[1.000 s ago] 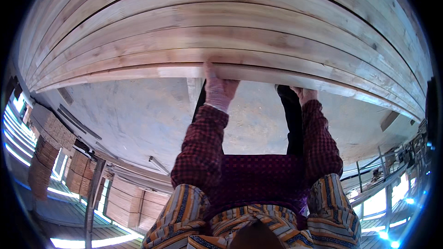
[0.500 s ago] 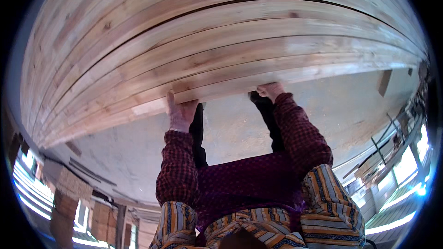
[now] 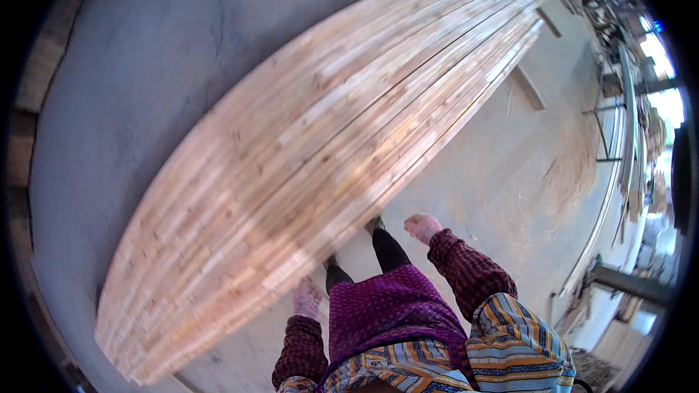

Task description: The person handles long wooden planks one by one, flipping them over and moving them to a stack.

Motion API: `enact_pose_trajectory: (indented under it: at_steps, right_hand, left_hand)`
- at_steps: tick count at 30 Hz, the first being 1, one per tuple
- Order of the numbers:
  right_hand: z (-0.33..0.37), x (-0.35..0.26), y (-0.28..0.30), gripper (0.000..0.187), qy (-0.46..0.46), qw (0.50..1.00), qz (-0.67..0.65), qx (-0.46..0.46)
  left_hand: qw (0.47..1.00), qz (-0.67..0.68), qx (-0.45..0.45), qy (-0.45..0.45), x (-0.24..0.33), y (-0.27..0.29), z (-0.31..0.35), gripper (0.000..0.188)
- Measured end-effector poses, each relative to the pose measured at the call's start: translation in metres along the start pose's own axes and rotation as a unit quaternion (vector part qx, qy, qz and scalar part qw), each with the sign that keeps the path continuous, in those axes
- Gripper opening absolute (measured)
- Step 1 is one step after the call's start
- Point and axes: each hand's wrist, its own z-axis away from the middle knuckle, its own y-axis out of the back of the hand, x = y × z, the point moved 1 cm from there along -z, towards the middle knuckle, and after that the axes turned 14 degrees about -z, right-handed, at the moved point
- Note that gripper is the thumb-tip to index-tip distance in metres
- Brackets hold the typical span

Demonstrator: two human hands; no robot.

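Note:
A wide layer of pale wooden boards (image 3: 313,145), laid side by side, runs slantwise from the lower left to the upper right. My left hand (image 3: 307,298) is beside the near edge of the boards, smeared by motion; whether it touches them cannot be made out. To the right, my right hand (image 3: 422,227) hangs over the floor, apart from the boards, with its fingers curled in and nothing visible in them. My feet stand close to the boards' near edge.
A short wooden strip (image 3: 529,89) pokes out from under the boards at the right, above the dusty concrete floor (image 3: 495,182). Along the right side are a metal frame (image 3: 603,131) and long stacked pieces. Stacked timber (image 3: 44,44) lines the far left.
Both hands have come away from the boards' near edge, which they were holding. My view has turned, so the boards now run diagonally and appear farther off.

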Motion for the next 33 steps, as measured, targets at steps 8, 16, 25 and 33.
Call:
enact_pose_trajectory:
  at_steps: [8, 16, 25, 33]
  right_hand:
    - [0.186, 0.066, 0.036, 0.034, -0.015, 0.993, -0.07, 0.095]
    - [0.317, 0.313, -0.053, 0.029, -0.242, 0.885, -0.346, 0.194]
    - [0.441, 0.369, -0.001, 0.03, -0.243, 0.857, -0.388, 0.235]
    - [0.488, 0.517, 0.133, 0.015, -0.087, 0.667, -0.663, 0.328]
  left_hand:
    - [0.917, -0.327, -0.159, -0.164, 0.149, -0.015, -0.029, 0.026]
    - [0.808, -0.558, -0.121, -0.145, 0.248, -0.134, 0.037, 0.045]
    - [0.786, -0.594, -0.13, -0.107, 0.021, -0.326, 0.165, 0.022]
    - [0.65, -0.656, -0.382, -0.038, -0.165, -0.523, 0.252, 0.022]
